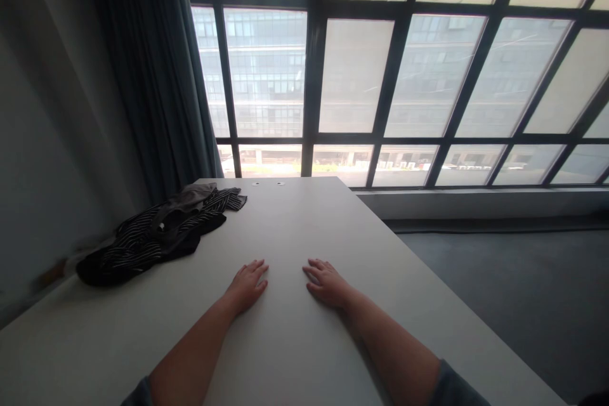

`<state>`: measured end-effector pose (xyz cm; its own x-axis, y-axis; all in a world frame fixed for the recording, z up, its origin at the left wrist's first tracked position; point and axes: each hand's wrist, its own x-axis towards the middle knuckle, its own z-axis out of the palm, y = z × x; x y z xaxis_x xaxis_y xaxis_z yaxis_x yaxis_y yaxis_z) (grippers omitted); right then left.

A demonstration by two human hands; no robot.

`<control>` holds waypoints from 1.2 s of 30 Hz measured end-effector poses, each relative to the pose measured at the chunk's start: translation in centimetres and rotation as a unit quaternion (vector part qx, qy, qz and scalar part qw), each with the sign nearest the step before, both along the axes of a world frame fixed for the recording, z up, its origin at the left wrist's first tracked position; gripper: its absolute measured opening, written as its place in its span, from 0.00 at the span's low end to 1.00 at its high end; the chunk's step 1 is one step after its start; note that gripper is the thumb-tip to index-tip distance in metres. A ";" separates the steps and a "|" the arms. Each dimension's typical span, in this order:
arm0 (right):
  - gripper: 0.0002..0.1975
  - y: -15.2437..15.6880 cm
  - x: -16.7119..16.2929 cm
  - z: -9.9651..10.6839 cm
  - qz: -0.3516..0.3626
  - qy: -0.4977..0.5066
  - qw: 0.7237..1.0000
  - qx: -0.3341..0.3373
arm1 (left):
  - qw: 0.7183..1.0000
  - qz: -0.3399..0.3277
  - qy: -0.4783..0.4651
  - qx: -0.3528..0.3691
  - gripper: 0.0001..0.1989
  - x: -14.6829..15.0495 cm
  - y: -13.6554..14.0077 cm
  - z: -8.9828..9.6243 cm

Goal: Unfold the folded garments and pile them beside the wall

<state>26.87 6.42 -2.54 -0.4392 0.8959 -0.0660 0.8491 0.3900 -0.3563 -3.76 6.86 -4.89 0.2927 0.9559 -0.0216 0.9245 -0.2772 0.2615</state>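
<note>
Both of my hands lie palm down on a white table (pixel 285 222). My left hand (pixel 247 287) is open, its fingers stretched out and pointing inward, and it holds nothing. Facing it across a short gap, my right hand (pixel 326 283) is also open and flat, with nothing in it. To the left of my left hand, farther back, is a crumpled heap of clothing: a black garment with thin white stripes (pixel 137 235), with a grey cloth (pixel 202 191) on top. Neither hand touches the heap.
Two small fittings (pixel 280 184) are set into the table's far end. A dark curtain (pixel 147 76) hangs behind the clothes at the left. Black-framed windows (pixel 356 76) run along the back. The table's right edge drops to a grey floor (pixel 523 285).
</note>
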 end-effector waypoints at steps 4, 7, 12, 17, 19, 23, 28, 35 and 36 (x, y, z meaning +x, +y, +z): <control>0.32 0.0 -0.1 0.0 0.000 -0.001 1.000 0.003 | 1.000 0.008 0.018 0.002 0.32 0.4 -0.3 0.1; 0.32 -0.1 -0.1 0.0 -0.004 -0.004 1.000 0.004 | 1.000 0.012 0.027 0.004 0.32 0.8 -0.6 0.1; 0.32 -0.1 -0.4 -0.5 -0.007 -0.025 1.000 0.017 | 0.999 0.006 0.035 0.015 0.32 0.7 -0.6 -0.2; 0.35 2.1 -0.6 -1.4 0.011 -0.054 0.998 0.020 | 0.999 -0.018 0.049 0.011 0.34 -1.0 1.6 -0.2; 0.36 3.8 -0.6 -1.5 0.016 -0.069 0.997 0.016 | 0.998 0.000 0.057 0.008 0.36 -1.7 3.1 -0.1; 0.37 6.8 -0.6 -1.4 -0.001 -0.095 0.995 0.014 | 0.997 0.012 0.072 -0.006 0.39 -2.3 5.3 -0.1; 0.38 7.7 -0.7 -1.5 -0.057 -0.112 0.992 0.014 | 0.996 0.016 0.086 -0.007 0.40 -2.4 5.8 -0.1; 0.36 5.7 0.3 -2.0 -0.041 -0.112 0.993 0.002 | 0.995 0.009 0.096 -0.022 0.38 -2.3 4.3 -1.2; 0.36 5.4 0.4 -2.0 -0.043 -0.108 0.993 0.002 | 0.995 0.011 0.096 -0.020 0.38 -2.2 4.0 -1.4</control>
<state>27.25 11.78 -4.52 -0.3378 0.9296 -0.1477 0.9356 0.3145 -0.1603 -5.93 10.90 -6.34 0.2584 0.9594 -0.1131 0.9643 -0.2492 0.0895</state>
